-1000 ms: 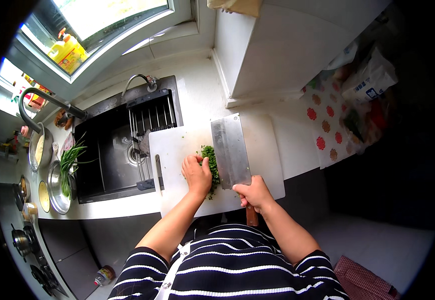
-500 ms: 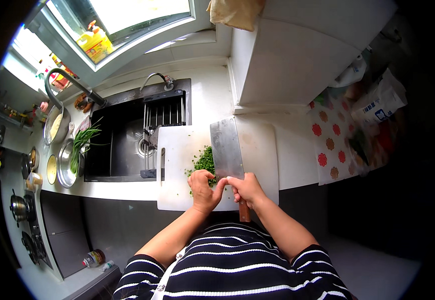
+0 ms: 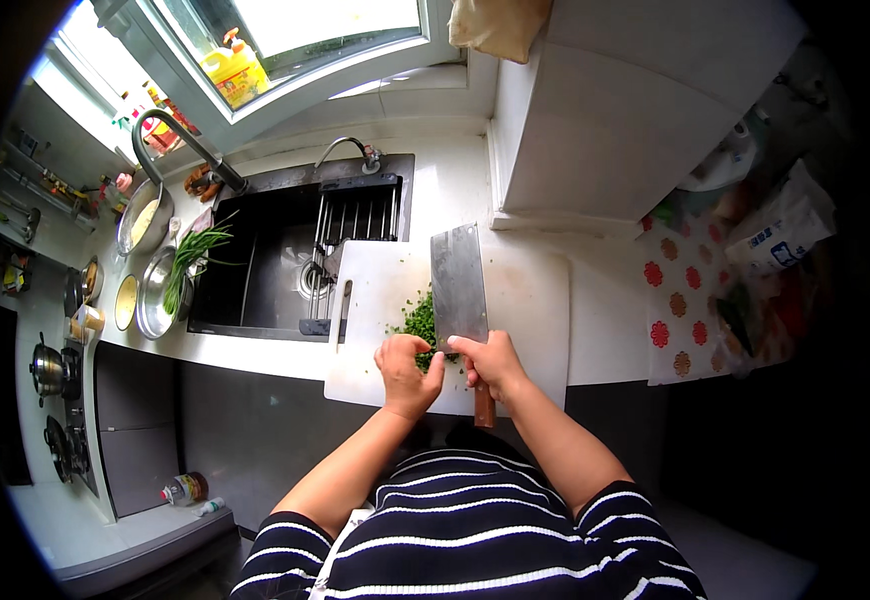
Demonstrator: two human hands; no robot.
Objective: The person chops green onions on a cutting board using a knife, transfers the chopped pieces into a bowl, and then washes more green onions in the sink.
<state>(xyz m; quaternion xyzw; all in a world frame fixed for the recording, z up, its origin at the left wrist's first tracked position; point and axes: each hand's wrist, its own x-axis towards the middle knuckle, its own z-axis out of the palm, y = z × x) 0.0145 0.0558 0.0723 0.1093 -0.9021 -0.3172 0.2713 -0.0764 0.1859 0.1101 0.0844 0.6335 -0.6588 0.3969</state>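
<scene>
One cleaver point(image 3: 460, 285) is at mid-board, long axis near to far, handle near, blade end far and angled slightly left. The right hand point(image 3: 497, 362) grips its handle; the left hand point(image 3: 410, 378) curls loosely, thumb apart from fingers. One heap of chopped scallions point(image 3: 418, 320) lies left of the blade. One white cutting board point(image 3: 527, 300), largely bare rightward, overhangs the counter's point(image 3: 610, 325) near edge.

Passable right of the cleaver point(image 3: 460, 285), over bare cutting board point(image 3: 530, 300) and white countertop point(image 3: 605, 310), as far as a flowered sheet point(image 3: 677, 305). Obstructed at mid-board by that cleaver and adjoining chopped greens point(image 3: 419, 322). Nearly closed between left hand point(image 3: 410, 375) and right hand point(image 3: 493, 362). Walled off beyond, at right, by a white cabinet point(image 3: 605, 120). Open leftward above the black sink point(image 3: 273, 280), except for the wire rack point(image 3: 353, 233) and arched faucet point(image 3: 187, 145).
</scene>
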